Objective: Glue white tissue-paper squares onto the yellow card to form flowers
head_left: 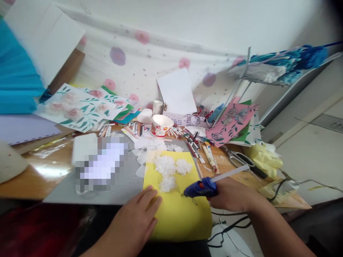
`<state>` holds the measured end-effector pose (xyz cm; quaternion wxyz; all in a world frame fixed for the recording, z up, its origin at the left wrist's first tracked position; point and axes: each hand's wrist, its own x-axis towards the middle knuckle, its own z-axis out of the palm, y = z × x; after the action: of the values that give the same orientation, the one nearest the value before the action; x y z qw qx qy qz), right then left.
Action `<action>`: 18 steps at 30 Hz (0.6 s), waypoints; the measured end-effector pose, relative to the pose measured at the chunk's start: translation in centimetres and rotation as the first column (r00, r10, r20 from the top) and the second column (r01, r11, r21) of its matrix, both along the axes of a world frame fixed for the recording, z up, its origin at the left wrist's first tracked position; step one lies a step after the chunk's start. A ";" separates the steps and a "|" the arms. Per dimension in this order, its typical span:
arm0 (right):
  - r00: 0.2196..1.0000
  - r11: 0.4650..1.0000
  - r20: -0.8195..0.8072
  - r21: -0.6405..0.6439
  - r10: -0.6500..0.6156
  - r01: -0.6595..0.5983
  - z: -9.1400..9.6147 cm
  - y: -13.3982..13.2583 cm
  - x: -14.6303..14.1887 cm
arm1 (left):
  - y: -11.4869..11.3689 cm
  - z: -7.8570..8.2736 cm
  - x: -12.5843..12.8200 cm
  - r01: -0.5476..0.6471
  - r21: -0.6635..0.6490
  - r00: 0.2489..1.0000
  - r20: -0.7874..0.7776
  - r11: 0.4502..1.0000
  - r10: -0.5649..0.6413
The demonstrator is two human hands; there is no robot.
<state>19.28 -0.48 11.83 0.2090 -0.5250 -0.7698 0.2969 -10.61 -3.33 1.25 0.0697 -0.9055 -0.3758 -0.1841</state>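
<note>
My right hand (pixel 230 194) is closed round a blue hot glue gun (pixel 200 188), whose nozzle points left over a yellow sheet of paper (pixel 178 210). A clear glue stick (pixel 230 173) pokes out of the gun's back. My left hand (pixel 136 217) lies flat with fingers stretched out on the yellow sheet's left edge. Three white crumpled tissue tufts (pixel 171 169) sit on the upper part of the sheet, just above the nozzle.
A paper bowl (pixel 161 125) stands behind the sheet among several scattered crayons (pixel 197 148). Scissors (pixel 238 157) lie to the right, by floral papers (pixel 230 123). A grey mat (pixel 128 185) lies to the left. The gun's black cord (pixel 230 228) trails off the wooden table (pixel 29 182).
</note>
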 end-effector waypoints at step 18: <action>0.461 0.459 0.058 0.264 -0.886 0.848 -8.6 2.2 14.7 | -0.1 -3.0 1.3 -0.045 0.176 0.945 0.325 0.983 -0.015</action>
<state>34.01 1.75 3.27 0.3089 -0.8459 -0.4343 0.0198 -9.30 -3.46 -1.78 0.0902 -0.8497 -0.3707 -0.3638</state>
